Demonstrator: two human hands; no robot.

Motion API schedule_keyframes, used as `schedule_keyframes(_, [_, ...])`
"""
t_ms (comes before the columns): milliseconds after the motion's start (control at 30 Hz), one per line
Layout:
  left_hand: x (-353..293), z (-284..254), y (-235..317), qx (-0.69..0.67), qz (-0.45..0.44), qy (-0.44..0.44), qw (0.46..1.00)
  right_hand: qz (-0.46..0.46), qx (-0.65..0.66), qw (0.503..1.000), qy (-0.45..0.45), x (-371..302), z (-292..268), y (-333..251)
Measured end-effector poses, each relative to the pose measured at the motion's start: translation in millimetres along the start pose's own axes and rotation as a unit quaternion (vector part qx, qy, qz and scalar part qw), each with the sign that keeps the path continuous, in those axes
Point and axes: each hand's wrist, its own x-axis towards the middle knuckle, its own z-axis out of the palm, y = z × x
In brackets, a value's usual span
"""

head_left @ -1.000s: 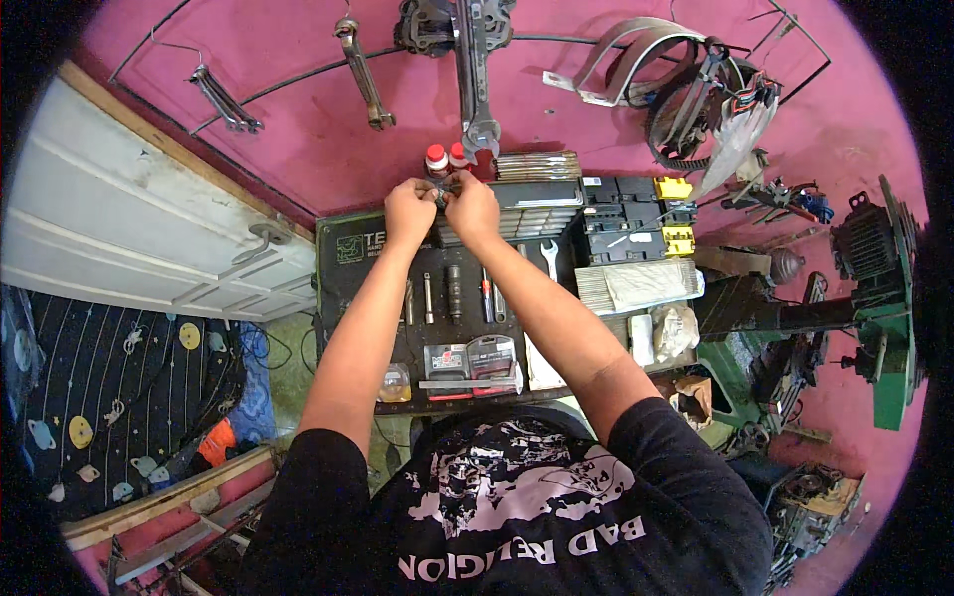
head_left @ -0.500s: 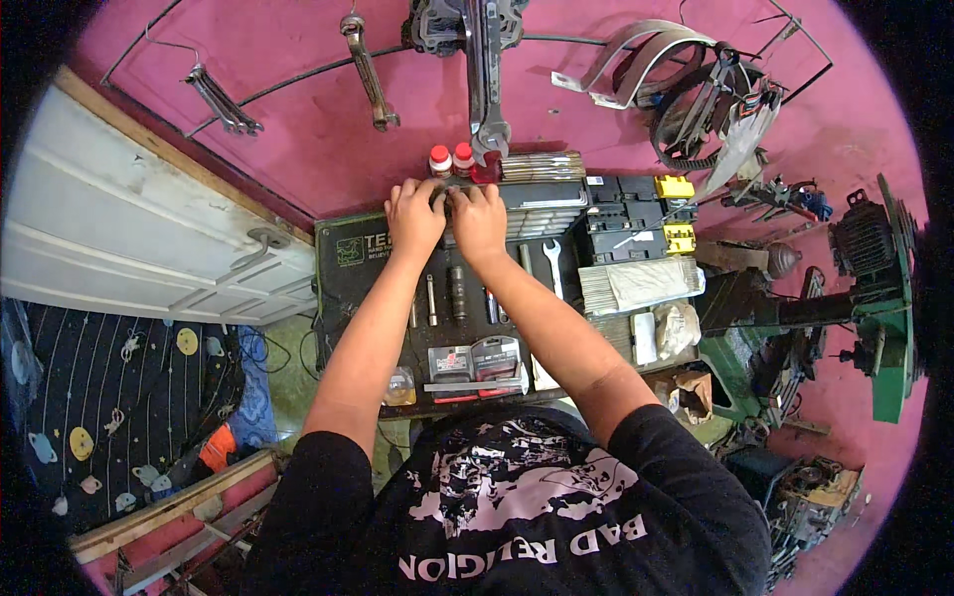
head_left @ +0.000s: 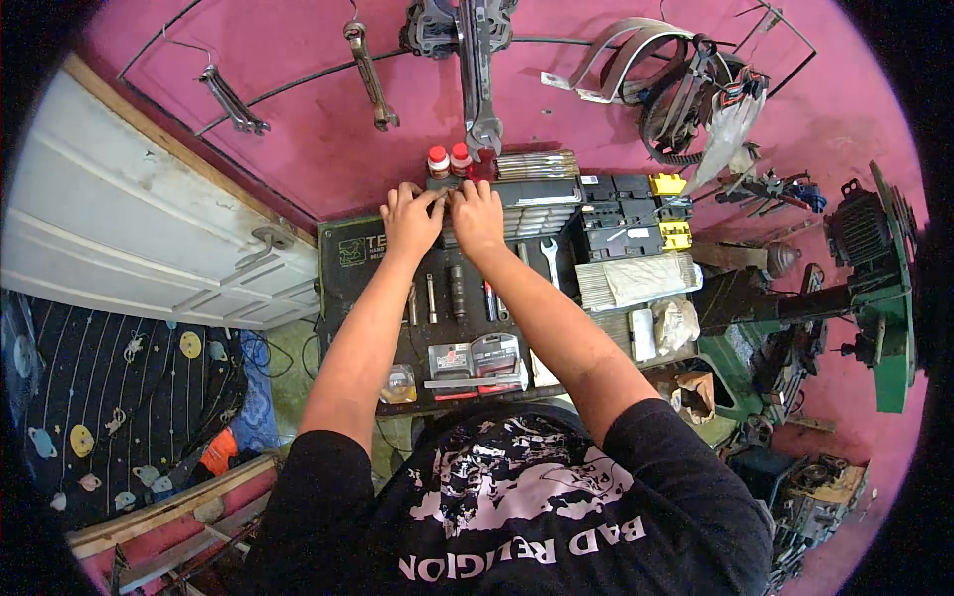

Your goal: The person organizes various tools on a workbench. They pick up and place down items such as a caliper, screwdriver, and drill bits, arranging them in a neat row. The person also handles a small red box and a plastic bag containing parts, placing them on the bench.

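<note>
Left hand's fingers [head_left: 406, 192] have spread — dark item [head_left: 444, 183] alongside, long axis unclear.

The light is of middle strength and rather even; from which side it comes, I cannot tell with certainty. The pink wall [head_left: 298, 149] shows only soft shading. The white door [head_left: 109, 189] looks pale and bright, while the dark surface [head_left: 343, 298] and the black T-shirt [head_left: 333, 497] lose much detail. A small shine lies on the open-end wrench [head_left: 551, 261]. Strong fisheye distortion bends the wall rod [head_left: 308, 83], and black corners close the round view. Between the fingers [head_left: 404, 194], fine details are too small and dark to read.
</note>
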Motion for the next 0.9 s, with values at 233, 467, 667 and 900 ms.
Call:
schedule_keyframes(233, [3.7, -6.7, 1.5, -0.004, -0.047, -0.059, 0.997, 0.015, 0.025, 0.999, -0.018, 1.0, -7.9, 5.5])
schedule_keyframes(467, [9.5, -17.6, 13.1, 0.003, -0.097, -0.092, 0.991, 0.015, -0.005, 0.998, -0.061, 15.0, -13.8, 7.8])
schedule_keyframes(667, [-80.2, -37.4, 4.4, -0.098, -0.057, 0.059, 0.992, -0.055, 0.164, 0.979, 0.107, -40.3, -77.2, 2.3])
schedule_keyframes(900, [-291.1, -21.6, -7.1, -0.032, -0.063, -0.196, 0.978, -0.083, 0.145, 0.959, -0.229, -250.3, -68.0, 34.8])
